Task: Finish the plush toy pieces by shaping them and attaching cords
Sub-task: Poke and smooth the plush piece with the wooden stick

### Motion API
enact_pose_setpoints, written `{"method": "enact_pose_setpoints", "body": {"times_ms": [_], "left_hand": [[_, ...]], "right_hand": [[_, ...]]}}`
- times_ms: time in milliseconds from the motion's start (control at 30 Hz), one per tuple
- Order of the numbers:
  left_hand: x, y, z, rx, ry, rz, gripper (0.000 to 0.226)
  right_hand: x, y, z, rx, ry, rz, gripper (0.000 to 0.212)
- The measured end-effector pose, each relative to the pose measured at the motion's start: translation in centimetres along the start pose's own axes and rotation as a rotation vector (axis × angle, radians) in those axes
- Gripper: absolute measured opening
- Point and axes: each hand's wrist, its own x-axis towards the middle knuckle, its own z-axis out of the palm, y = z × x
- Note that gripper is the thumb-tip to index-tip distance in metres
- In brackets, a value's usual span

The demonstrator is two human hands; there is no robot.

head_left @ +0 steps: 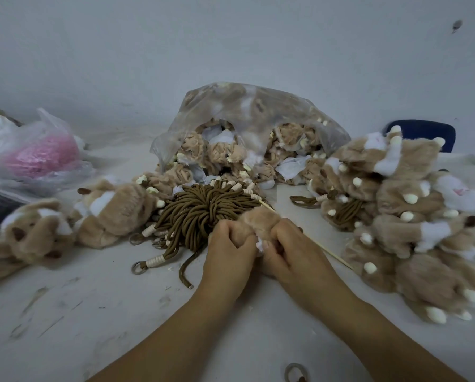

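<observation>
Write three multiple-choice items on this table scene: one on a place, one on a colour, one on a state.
1. Where does the bundle of cords lie?
A. In front of the clear bag
B. Inside the clear bag
C. On the floor

2. What colour are the cords?
A. Red
B. Brown
C. Blue

3. How is the tan plush piece held?
A. By one hand alone
B. By nothing; it lies untouched
C. By both hands

Answers:
1 A: the bundle sits on the table just before the bag's mouth.
2 B: the strands are dark brown.
3 C: the left hand and the right hand both grip it.
</observation>
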Motion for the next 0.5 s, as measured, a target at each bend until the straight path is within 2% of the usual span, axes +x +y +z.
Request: {"method": "enact_pose_setpoints", "body": {"times_ms": [67,133,267,367,500], "left_hand": [[-0.2,0.1,-0.1,0.016,0.104,0.085,0.024],[-0.4,0.3,-0.1,0.008,0.123,0.147,0.023],[-0.6,0.6,-0.2,0.008,0.044,0.161,0.027],[-0.8,0.7,0.0,0.08,0.018,0.268,0.035],[-0.9,0.7,0.0,0.21,0.014,0.405,0.019]], "right_hand": [[0.0,-0.3,0.2,-0.027,0.009,-0.039,0.029],[-0.1,-0.2,0.3,-0.028,0.016,-0.026,0.029],[-0.3,0.6,0.0,0.201,-0.001,0.223,0.033],[-0.3,1.5,0.0,0.342,-0.035,0.427,0.035],[-0.1,2.0,0.2,0.344,-0.054,0.511,0.03]]}}
